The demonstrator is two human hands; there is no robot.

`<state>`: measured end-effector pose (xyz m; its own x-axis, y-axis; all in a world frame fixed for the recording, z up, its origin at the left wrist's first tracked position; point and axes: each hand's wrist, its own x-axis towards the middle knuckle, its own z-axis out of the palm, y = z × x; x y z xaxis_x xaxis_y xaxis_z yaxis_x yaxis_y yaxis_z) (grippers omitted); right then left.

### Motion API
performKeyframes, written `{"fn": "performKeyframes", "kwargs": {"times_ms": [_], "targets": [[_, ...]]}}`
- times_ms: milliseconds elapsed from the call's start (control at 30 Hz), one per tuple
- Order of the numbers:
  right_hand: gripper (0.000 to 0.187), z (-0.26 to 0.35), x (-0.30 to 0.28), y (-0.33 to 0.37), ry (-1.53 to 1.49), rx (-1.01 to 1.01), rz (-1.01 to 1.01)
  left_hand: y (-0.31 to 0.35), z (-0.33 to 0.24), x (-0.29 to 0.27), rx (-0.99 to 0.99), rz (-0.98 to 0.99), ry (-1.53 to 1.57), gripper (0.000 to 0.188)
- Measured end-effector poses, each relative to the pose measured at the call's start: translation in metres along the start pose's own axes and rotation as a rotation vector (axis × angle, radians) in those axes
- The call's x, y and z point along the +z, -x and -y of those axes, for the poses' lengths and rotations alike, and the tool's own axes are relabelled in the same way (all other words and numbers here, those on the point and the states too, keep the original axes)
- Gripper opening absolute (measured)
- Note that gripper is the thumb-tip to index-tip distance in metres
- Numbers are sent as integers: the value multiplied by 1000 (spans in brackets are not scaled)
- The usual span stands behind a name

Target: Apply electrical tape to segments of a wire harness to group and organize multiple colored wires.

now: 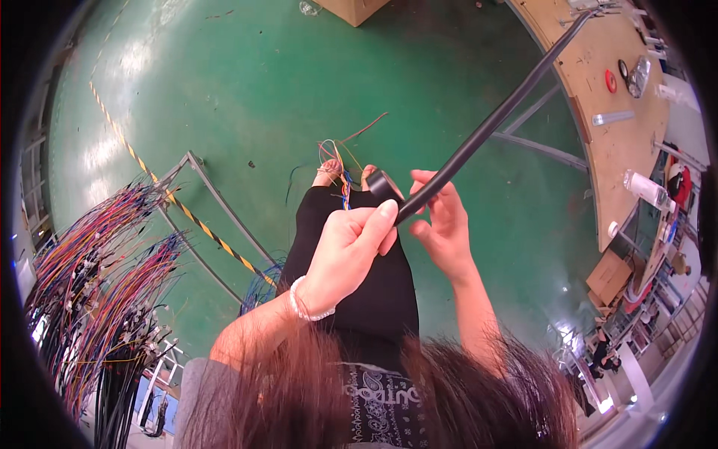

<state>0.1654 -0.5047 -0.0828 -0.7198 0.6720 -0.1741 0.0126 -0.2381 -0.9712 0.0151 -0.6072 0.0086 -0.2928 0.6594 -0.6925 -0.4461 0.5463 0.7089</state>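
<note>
Long dark brown hair (295,382) hangs nearest the camera, below both hands. Far to the left of the hands, a thick mass of thin multicoloured wires (97,247) droops, with small white pieces among its lower strands. Between that mass and the left hand stand a grey metal tube frame (232,209) and a yellow-and-black striped line (196,215). The left hand (351,239), with a white beaded bracelet (299,303) at its wrist, pinches the near end of a long, round, black cable (493,123) between thumb and fingers. Just beyond this hand, a loose bunch of blue, yellow, white and red wires (345,179) spreads away from the person. A small roll of glossy black tape (383,187) sits between the two hands, close against the cable's end. The right hand (443,224) is loosely spread, fingers bent behind the cable and thumb apart; whether it touches the cable, I cannot tell. From the hands the cable slants up and right to a light brown wooden table (591,112). On that table, well beyond the right hand, lie a red ring-shaped roll (611,81) and a crumpled silvery packet (639,77).
</note>
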Motion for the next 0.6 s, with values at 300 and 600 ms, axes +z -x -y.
{"fn": "performKeyframes", "kwargs": {"times_ms": [300, 600], "targets": [[25, 106, 22, 30, 655, -19, 217, -5, 2, -19, 83, 169, 57, 29], [24, 98, 33, -41, 836, -580, -64, 4, 31, 9, 346, -171, -76, 47]]}}
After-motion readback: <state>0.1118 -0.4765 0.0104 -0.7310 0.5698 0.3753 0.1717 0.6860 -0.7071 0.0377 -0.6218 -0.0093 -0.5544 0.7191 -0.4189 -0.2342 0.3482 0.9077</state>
